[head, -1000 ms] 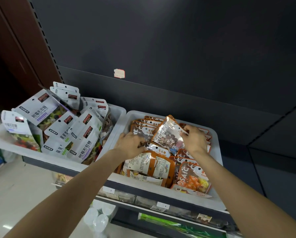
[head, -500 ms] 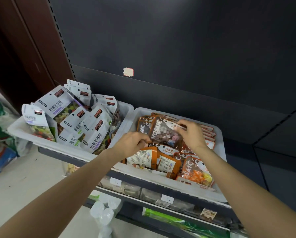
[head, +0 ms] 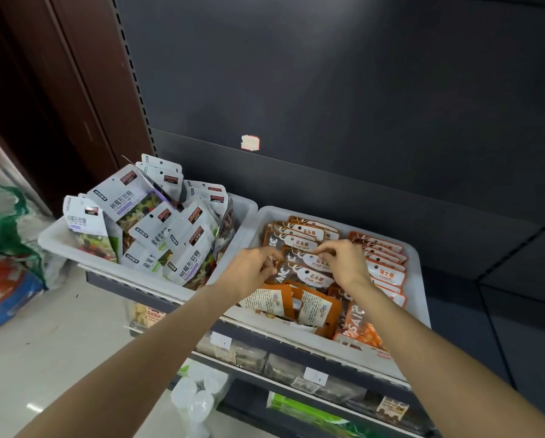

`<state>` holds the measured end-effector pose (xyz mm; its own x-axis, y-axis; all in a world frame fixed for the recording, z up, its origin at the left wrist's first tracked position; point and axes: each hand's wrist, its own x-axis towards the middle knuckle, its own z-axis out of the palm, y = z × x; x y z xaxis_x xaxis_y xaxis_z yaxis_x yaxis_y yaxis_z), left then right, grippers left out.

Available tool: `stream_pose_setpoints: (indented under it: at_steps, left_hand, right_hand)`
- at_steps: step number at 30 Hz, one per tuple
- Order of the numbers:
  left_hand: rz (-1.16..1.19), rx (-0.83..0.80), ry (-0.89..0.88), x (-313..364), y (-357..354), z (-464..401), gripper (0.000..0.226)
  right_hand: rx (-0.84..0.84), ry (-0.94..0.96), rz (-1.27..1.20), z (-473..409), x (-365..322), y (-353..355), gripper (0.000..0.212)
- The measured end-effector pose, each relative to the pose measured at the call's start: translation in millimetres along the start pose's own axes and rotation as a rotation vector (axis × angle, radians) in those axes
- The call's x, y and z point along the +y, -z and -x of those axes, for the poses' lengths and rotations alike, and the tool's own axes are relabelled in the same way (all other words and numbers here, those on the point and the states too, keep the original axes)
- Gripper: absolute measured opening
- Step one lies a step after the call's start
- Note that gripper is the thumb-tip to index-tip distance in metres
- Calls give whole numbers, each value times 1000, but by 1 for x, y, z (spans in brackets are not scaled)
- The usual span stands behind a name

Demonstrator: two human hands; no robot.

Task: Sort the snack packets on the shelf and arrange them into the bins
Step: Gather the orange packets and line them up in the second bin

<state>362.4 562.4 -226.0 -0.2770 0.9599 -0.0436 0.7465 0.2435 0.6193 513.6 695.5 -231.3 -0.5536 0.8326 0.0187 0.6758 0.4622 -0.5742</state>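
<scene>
Packets of stone candy (head: 309,259), brown with white hang-tabs, stand in overlapping rows in the right bin (head: 418,279) at mid-frame. Both hands work over that row. The left hand (head: 249,270) has its fingers curled at the left edge of one packet, and the right hand (head: 347,263) pinches the packet's white tab with thumb and forefinger, so the two hold it between them. Along the right side of the same bin runs a column of orange packets (head: 386,273). At the bin's near edge, lower in the frame, lie a few orange packets with their printed backs up (head: 312,308).

Just left, touching the right bin, is the left bin (head: 75,251), heaped with white packets (head: 185,245) tilted at many angles. Both bins sit on a dark shelf (head: 264,338) with price tags along its lip. At the frame's left edge, on the pale floor, rest a green mesh bag (head: 8,222) and something red and blue.
</scene>
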Motion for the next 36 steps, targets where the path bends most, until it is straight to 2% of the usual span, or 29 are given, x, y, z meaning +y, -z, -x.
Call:
stream_pose_setpoints:
  at_steps: [3, 7, 10, 13, 16, 20, 22, 25, 28, 30, 33, 36]
  left_hand:
    - [-23, -29, 26, -2, 1, -7, 33]
    - [-7, 3, 43, -7, 5, -13, 28]
    - [83, 68, 66, -4, 8, -14, 27]
    - [210, 138, 73, 4, 15, -19, 22]
    - [245, 158, 90, 6, 17, -25, 20]
    - [371, 195, 157, 7, 10, -29, 13]
    - [411, 212, 175, 10, 4, -32, 24]
    - [335, 106, 234, 11, -9, -35, 49]
    - [188, -7, 197, 4, -19, -40, 52]
    - [80, 22, 140, 3, -22, -44, 59]
    - [-44, 4, 68, 4, -27, -55, 72]
    - [-46, -54, 96, 8, -33, -69, 73]
  right_hand:
    - [-33, 39, -51, 3, 0, 3, 22]
    - [-285, 4, -110, 13, -1, 9, 57]
    - [-340, 41, -104, 23, 1, 7, 61]
    - [-229, 57, -180, 25, 0, 6, 55]
    - [-189, 47, -273, 20, -1, 6, 39]
    - [-9, 73, -171, 14, 6, 5, 20]
    - [78, 46, -135, 11, 7, 7, 21]
    - [195, 20, -132, 9, 9, 12, 22]
    - [305, -13, -180, 8, 11, 26, 17]
    - [377, -36, -182, 7, 11, 37, 16]
    - [331, -87, -229, 5, 14, 46, 33]
    - [214, -129, -208, 2, 17, 50, 18]
